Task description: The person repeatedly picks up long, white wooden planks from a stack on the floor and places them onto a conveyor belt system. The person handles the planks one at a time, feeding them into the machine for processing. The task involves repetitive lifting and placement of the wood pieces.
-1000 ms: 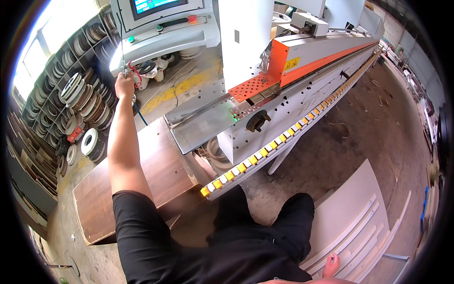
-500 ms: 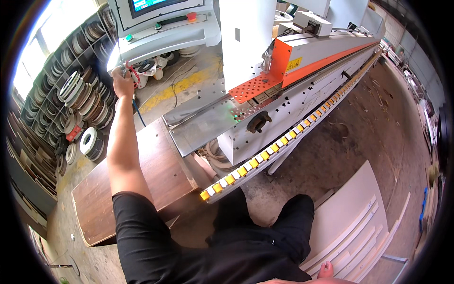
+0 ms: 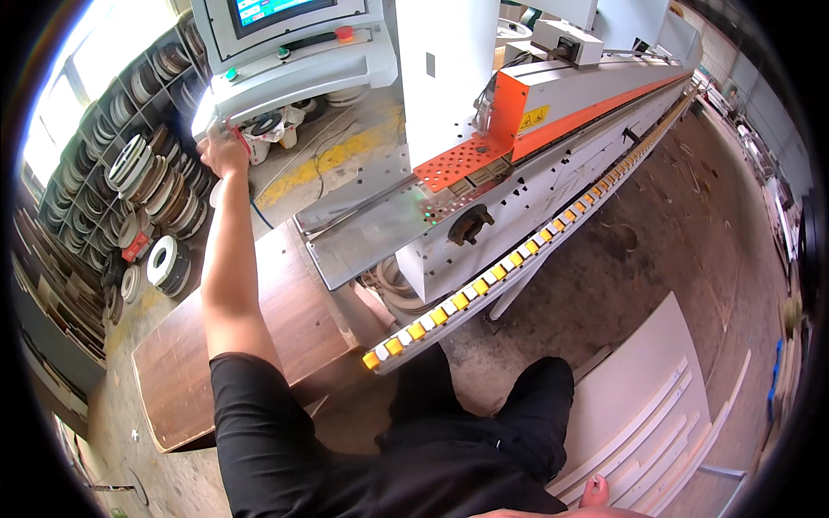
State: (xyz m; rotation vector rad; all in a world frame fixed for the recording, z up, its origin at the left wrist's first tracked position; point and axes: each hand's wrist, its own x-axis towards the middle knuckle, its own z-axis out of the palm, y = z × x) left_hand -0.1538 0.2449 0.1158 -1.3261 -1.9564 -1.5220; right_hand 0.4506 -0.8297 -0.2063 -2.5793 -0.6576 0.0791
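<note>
Showing unclear grips, hands point(image 3: 595, 493) lie well apart; the left hand point(image 3: 224, 155) near the console point(image 3: 302, 82).

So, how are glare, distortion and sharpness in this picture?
Head view, upper left: window blown out; head view, top centre: white column washed out; head view, rim: black fisheye border; head view, left hand: fine detail hard to make out.

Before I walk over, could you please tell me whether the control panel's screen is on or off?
On: the screen is lit, with bright blue areas showing.
</note>
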